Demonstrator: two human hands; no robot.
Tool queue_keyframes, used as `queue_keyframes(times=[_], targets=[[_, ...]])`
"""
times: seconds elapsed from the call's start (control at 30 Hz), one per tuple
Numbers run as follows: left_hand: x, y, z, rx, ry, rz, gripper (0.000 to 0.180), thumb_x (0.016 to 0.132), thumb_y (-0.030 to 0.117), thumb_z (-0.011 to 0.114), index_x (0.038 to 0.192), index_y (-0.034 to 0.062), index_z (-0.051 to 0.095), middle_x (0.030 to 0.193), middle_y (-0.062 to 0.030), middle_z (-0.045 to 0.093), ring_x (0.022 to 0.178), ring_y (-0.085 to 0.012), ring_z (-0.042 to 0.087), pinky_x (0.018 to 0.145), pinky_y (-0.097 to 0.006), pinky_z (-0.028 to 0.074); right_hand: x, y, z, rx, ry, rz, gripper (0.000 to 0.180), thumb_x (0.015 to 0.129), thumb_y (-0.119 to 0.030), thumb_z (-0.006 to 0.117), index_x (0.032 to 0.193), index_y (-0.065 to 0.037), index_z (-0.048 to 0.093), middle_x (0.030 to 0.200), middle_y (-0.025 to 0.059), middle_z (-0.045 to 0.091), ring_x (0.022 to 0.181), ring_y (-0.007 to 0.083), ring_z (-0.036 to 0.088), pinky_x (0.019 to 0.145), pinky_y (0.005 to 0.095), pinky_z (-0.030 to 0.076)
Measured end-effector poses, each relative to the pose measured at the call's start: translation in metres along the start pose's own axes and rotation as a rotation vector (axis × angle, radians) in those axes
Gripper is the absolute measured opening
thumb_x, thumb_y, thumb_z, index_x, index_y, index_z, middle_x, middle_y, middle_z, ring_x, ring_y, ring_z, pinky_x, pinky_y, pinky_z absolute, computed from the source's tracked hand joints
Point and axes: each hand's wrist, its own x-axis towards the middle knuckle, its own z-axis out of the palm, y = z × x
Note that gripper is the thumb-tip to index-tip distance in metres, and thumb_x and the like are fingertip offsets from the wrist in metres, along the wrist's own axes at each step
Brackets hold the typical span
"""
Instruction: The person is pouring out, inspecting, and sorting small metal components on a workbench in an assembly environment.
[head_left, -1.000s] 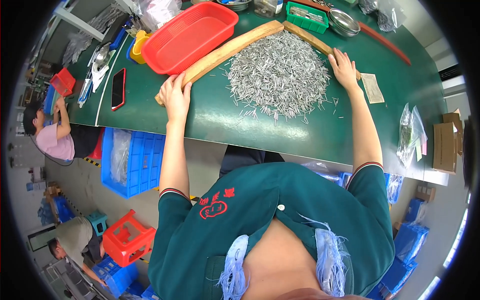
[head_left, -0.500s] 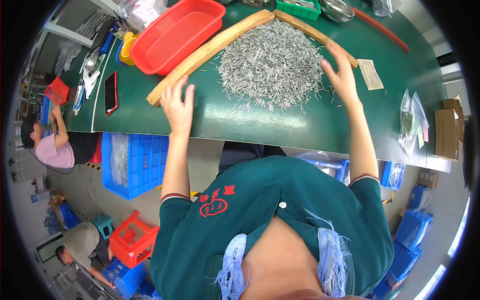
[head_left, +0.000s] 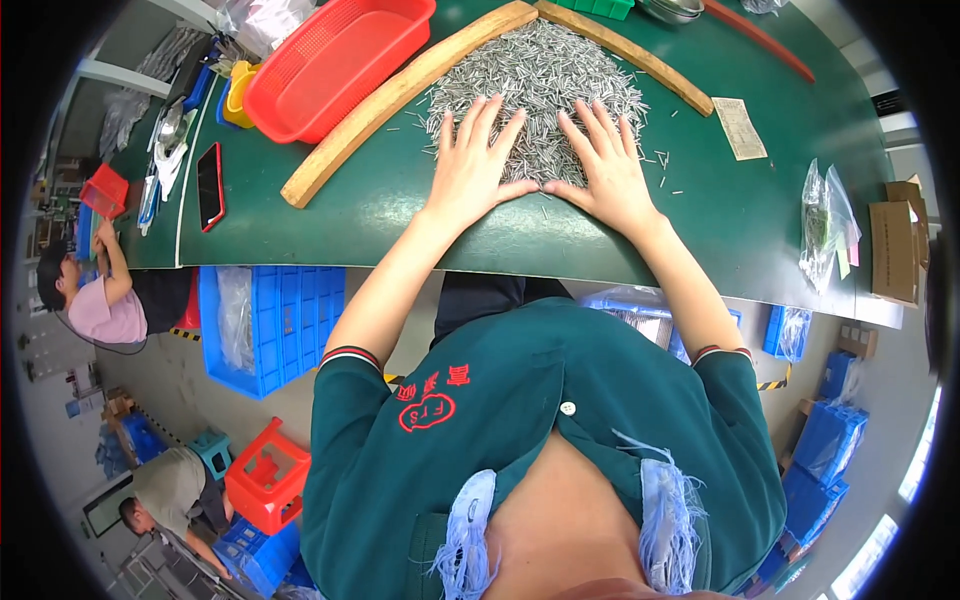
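Observation:
A heap of small silvery metal pins [head_left: 545, 75] lies on the green tabletop. Flat against its near left side rests my left hand [head_left: 472, 165], fingers spread. My right hand [head_left: 608, 170] lies likewise on the near right side, its fingers apart. The two thumb tips almost meet at the heap's near edge. Neither hand grips anything; pins under the palms are hidden. One wooden bar [head_left: 400, 105] runs along the heap's left, and a second wooden bar [head_left: 640, 62] along its right, meeting at the far end. A few stray pins are scattered right of my right hand.
A red plastic basket [head_left: 340, 75] stands left of the longer bar. A phone [head_left: 210, 187] lies near the left edge. On the right are a paper slip [head_left: 739, 130], plastic bags [head_left: 822, 230] and a cardboard box [head_left: 893, 250]. Two people work at far left.
Both hands have come inward from either side of the heap and now lie on its near part. The heap's near edge has been pushed back, with fewer loose pins in front.

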Motion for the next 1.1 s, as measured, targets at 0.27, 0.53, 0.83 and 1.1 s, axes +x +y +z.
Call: queue_keyframes(times=[0.27,0.53,0.83,1.1], targets=[[0.057,-0.02,0.005,-0.103,0.186,-0.034,0.046,0.074,0.038,0.066,0.11,0.0099,0.059,0.106,-0.0064,0.058,0.103,-0.0241,0.049,0.088,-0.041,0.035,0.044,0.037,0.005,0.15,0.222,0.279,0.039,0.076,-0.036,0.067,0.102,-0.007,0.063,0.095,0.0089,0.061,0.091,0.0254,0.056,0.083,0.036,0.042],[0.082,-0.006,0.019,-0.128,0.057,-0.064,0.043,0.071,0.041,0.068,0.101,0.0103,0.063,0.095,-0.0035,0.058,0.095,-0.0221,0.05,0.083,-0.038,0.035,0.046,0.037,0.013,0.246,0.139,0.307,0.021,0.076,-0.028,0.067,0.089,-0.012,0.068,0.079,0.0044,0.059,0.078,0.0232,0.057,0.072,0.0333,0.045],[0.063,-0.011,0.004,-0.185,0.011,-0.047,0.014,0.076,0.019,0.066,0.09,0.0153,0.064,0.087,0.0029,0.058,0.087,-0.0186,0.05,0.081,-0.035,0.035,0.047,0.022,0.003,0.325,0.114,0.15,0.013,0.075,-0.021,0.067,0.085,-0.012,0.069,0.08,0.0031,0.059,0.077,0.0214,0.055,0.069,0.033,0.045],[0.063,-0.012,0.004,-0.286,0.106,-0.05,0.011,0.076,0.017,0.066,0.087,0.0156,0.065,0.084,0.0032,0.058,0.083,-0.0176,0.051,0.077,-0.034,0.037,0.044,0.021,0.0,0.316,0.096,0.13,0.013,0.072,-0.021,0.07,0.079,-0.011,0.067,0.079,0.0019,0.058,0.076,0.0196,0.055,0.068,0.0317,0.045]])
